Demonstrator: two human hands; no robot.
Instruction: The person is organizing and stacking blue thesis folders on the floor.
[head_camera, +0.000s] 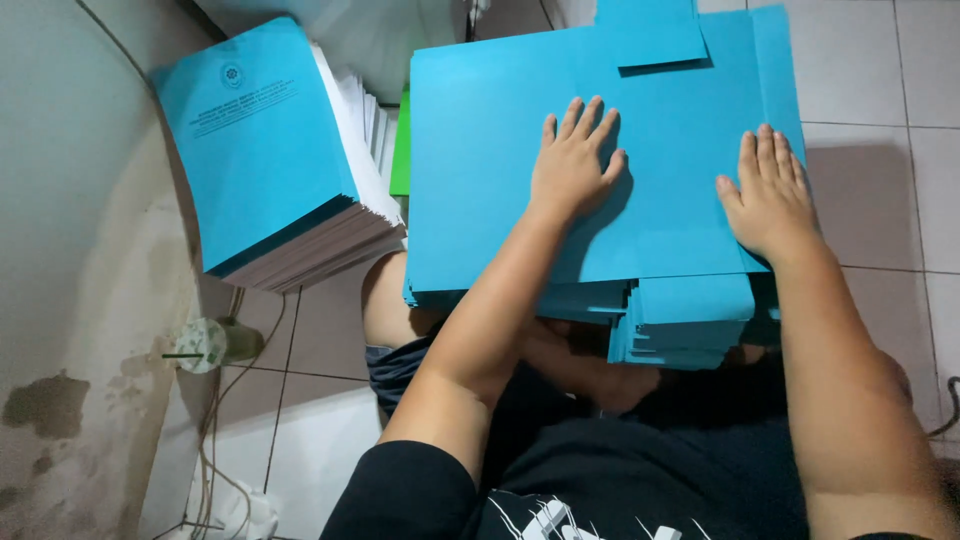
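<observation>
A stack of blue paper folders (480, 150) rests on my lap. The top folder lies flat, with a smaller blue flap (650, 35) at its far edge. My left hand (573, 165) lies palm down in the middle of the top folder, fingers spread. Flat near that folder's right edge is my right hand (768, 195), fingers together. Neither hand grips anything. More blue folders (685, 325) stick out beneath the stack toward me.
At the left, a thick pile of blue-covered booklets (265, 140) with white pages leans against a stained wall (70, 330). A green sheet (401, 150) shows between the piles. A plastic cup with a straw (205, 345) and cables stand on the tiled floor (880, 90).
</observation>
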